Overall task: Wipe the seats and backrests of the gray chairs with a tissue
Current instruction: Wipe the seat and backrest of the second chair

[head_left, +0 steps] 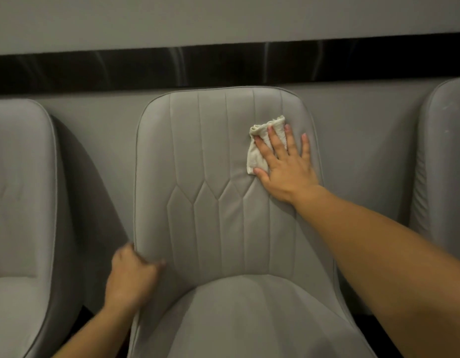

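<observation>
A gray padded chair [213,228] with stitched panels fills the middle of the head view. My right hand [285,164] lies flat with straight, spread fingers on the upper right of its backrest and presses a folded off-white tissue [260,146] against it. The tissue sticks out above and to the left of my fingers. My left hand [132,277] grips the lower left edge of the backrest, thumb on the front face and fingers curled behind the rim. It looks slightly blurred.
A second gray chair [22,202] stands to the left and a third gray chair [443,164] to the right, each a narrow gap away. Behind them runs a gray wall [223,19] with a black horizontal band [223,65].
</observation>
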A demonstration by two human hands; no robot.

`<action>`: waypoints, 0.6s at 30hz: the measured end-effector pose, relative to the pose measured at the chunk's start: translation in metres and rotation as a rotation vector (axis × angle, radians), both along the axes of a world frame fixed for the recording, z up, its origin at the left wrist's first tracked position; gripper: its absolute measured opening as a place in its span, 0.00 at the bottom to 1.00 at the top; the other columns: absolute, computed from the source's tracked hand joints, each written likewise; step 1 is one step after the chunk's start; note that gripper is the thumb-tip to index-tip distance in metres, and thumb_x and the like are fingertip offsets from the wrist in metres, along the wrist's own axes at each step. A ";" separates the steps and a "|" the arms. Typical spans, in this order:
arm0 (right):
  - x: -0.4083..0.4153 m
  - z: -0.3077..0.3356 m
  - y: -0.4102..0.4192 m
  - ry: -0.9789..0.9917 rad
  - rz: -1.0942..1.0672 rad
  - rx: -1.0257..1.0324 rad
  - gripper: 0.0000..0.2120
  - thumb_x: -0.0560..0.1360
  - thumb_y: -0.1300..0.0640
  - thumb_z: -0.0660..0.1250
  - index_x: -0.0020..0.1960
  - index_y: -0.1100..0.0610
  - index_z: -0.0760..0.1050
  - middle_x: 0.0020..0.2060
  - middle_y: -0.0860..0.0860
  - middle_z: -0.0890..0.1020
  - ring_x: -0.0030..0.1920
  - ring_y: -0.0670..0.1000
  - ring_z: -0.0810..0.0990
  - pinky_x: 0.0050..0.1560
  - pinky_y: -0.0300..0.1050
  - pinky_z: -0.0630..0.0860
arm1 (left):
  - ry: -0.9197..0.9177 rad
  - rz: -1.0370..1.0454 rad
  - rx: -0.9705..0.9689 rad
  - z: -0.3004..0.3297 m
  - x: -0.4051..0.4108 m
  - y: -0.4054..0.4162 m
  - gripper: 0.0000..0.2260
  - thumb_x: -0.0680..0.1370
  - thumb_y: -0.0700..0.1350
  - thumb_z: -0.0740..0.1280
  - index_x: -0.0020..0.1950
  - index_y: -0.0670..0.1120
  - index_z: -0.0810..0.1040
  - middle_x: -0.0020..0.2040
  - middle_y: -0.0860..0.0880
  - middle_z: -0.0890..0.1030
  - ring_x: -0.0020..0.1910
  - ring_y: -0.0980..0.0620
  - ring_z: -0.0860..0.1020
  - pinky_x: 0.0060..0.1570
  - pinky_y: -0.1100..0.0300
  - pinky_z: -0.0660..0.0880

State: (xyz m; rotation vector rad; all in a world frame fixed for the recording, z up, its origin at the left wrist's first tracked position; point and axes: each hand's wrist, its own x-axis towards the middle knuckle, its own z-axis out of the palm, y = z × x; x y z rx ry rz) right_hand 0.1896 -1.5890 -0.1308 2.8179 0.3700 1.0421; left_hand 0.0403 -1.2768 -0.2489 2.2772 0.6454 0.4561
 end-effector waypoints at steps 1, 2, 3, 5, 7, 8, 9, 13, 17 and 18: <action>0.000 -0.001 -0.001 -0.002 0.001 0.003 0.35 0.79 0.31 0.43 0.80 0.41 0.34 0.79 0.47 0.33 0.78 0.58 0.29 0.74 0.67 0.32 | -0.093 0.009 -0.004 0.025 0.006 0.001 0.37 0.69 0.56 0.76 0.72 0.42 0.67 0.69 0.38 0.72 0.65 0.37 0.73 0.63 0.44 0.71; 0.001 -0.002 -0.001 -0.007 0.000 0.003 0.35 0.79 0.32 0.43 0.80 0.41 0.34 0.79 0.47 0.33 0.78 0.58 0.29 0.74 0.67 0.32 | -0.218 0.018 -0.004 0.053 0.013 -0.001 0.40 0.70 0.56 0.76 0.76 0.43 0.63 0.71 0.39 0.70 0.68 0.38 0.71 0.66 0.44 0.69; 0.001 -0.002 -0.002 -0.012 0.000 0.000 0.35 0.79 0.32 0.43 0.80 0.41 0.33 0.79 0.47 0.33 0.78 0.58 0.30 0.74 0.67 0.32 | -0.339 0.008 0.016 0.081 0.023 -0.005 0.41 0.70 0.57 0.76 0.77 0.45 0.61 0.72 0.40 0.69 0.69 0.39 0.70 0.67 0.44 0.68; 0.001 -0.001 -0.001 -0.010 0.006 -0.007 0.35 0.79 0.32 0.43 0.79 0.42 0.33 0.79 0.47 0.32 0.77 0.58 0.29 0.73 0.67 0.32 | -0.464 -0.052 0.092 0.133 0.044 -0.017 0.41 0.71 0.61 0.74 0.77 0.49 0.60 0.73 0.44 0.69 0.69 0.41 0.70 0.67 0.42 0.69; 0.000 -0.001 -0.002 -0.008 0.010 -0.006 0.34 0.80 0.32 0.43 0.79 0.41 0.32 0.78 0.47 0.31 0.77 0.58 0.28 0.73 0.67 0.31 | -0.451 -0.080 0.067 0.167 0.068 -0.027 0.43 0.71 0.65 0.72 0.78 0.50 0.58 0.74 0.44 0.68 0.70 0.41 0.69 0.67 0.40 0.69; -0.001 -0.001 -0.002 -0.005 0.012 -0.003 0.34 0.80 0.32 0.43 0.79 0.41 0.32 0.78 0.47 0.31 0.77 0.57 0.28 0.73 0.66 0.30 | -0.423 -0.063 0.015 0.178 0.079 -0.029 0.45 0.70 0.67 0.71 0.78 0.48 0.57 0.74 0.43 0.66 0.70 0.39 0.68 0.68 0.40 0.67; -0.001 0.000 -0.003 -0.001 0.016 0.003 0.34 0.80 0.32 0.43 0.79 0.41 0.32 0.78 0.47 0.30 0.77 0.57 0.27 0.73 0.66 0.30 | -0.384 -0.025 -0.024 0.184 0.089 -0.031 0.46 0.70 0.68 0.70 0.79 0.47 0.55 0.76 0.41 0.63 0.71 0.37 0.66 0.69 0.40 0.65; 0.000 -0.001 -0.004 -0.014 0.026 0.008 0.34 0.80 0.33 0.43 0.79 0.42 0.31 0.78 0.47 0.30 0.77 0.57 0.27 0.73 0.66 0.29 | -0.331 0.075 -0.005 0.174 0.105 -0.024 0.44 0.71 0.72 0.64 0.76 0.44 0.57 0.73 0.37 0.64 0.69 0.33 0.67 0.65 0.40 0.67; 0.000 -0.002 -0.002 -0.020 0.020 0.012 0.35 0.79 0.31 0.41 0.79 0.42 0.31 0.78 0.47 0.31 0.77 0.57 0.28 0.73 0.66 0.30 | -0.426 0.126 0.107 0.152 0.111 -0.021 0.35 0.76 0.71 0.56 0.67 0.42 0.66 0.59 0.36 0.77 0.56 0.33 0.76 0.49 0.45 0.70; 0.000 -0.002 -0.002 -0.020 0.019 0.018 0.36 0.78 0.30 0.40 0.79 0.41 0.31 0.78 0.47 0.31 0.77 0.57 0.28 0.73 0.66 0.31 | -0.438 0.150 0.139 0.151 0.111 -0.022 0.35 0.76 0.72 0.55 0.66 0.42 0.67 0.57 0.36 0.77 0.54 0.33 0.76 0.47 0.45 0.71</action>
